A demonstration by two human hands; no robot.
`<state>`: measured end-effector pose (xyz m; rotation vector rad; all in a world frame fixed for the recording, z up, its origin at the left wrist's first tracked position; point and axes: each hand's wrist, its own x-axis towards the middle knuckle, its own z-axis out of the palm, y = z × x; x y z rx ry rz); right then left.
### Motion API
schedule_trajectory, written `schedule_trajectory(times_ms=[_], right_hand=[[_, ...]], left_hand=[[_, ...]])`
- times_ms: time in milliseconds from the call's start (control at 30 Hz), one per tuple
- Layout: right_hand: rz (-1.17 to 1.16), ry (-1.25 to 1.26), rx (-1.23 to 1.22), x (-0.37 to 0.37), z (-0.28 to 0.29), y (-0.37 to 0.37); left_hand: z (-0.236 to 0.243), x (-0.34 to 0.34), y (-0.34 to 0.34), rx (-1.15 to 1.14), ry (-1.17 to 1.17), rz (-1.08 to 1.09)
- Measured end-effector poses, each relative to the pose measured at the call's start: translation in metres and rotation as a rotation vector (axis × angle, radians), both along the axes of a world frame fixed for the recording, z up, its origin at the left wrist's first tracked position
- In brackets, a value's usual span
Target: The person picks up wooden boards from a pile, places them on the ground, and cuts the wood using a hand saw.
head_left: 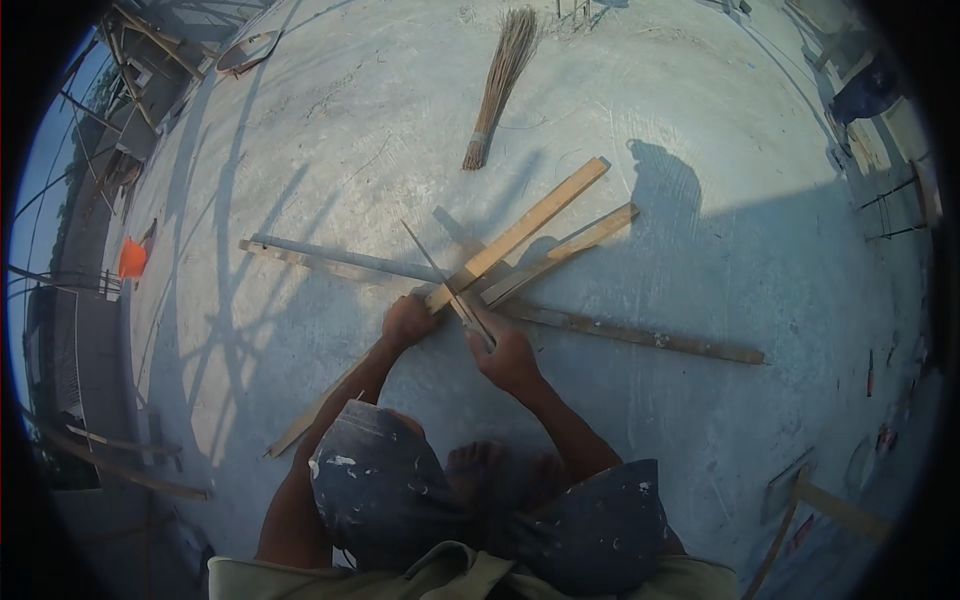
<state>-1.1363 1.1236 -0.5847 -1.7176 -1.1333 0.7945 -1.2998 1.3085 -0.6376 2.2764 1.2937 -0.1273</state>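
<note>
My right hand is closed round the handle of a handsaw, whose narrow blade points away and to the left across a wooden plank. Beside the blade, my left hand grips this plank, which slants from near left to far right. It rests over a long, worn timber lying crosswise on the floor. A second, thinner plank slants to the right of the first, its near end partly hidden by my right hand and the saw. Whether the teeth are in the wood I cannot tell.
A stick broom lies on the concrete floor farther ahead. An orange bucket stands at the left edge, and a round pan lies at the far left. Wooden poles and tools lie near the right rim.
</note>
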Motion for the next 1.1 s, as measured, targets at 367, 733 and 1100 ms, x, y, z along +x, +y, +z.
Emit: schedule_trajectory(times_ms=[367, 733, 1100], right_hand=[[0.058, 0.081, -0.040, -0.004, 0.036, -0.126], [0.041, 0.140, -0.080, -0.007, 0.014, -0.032], [-0.019, -0.002, 0.074, 0.000, -0.012, 0.037]], left_hand=[[0.022, -0.025, 0.017, -0.186, 0.041, 0.115], [-0.002, -0.024, 0.015, -0.148, 0.001, 0.053], [0.004, 0.005, 0.007, -0.122, 0.003, -0.022]])
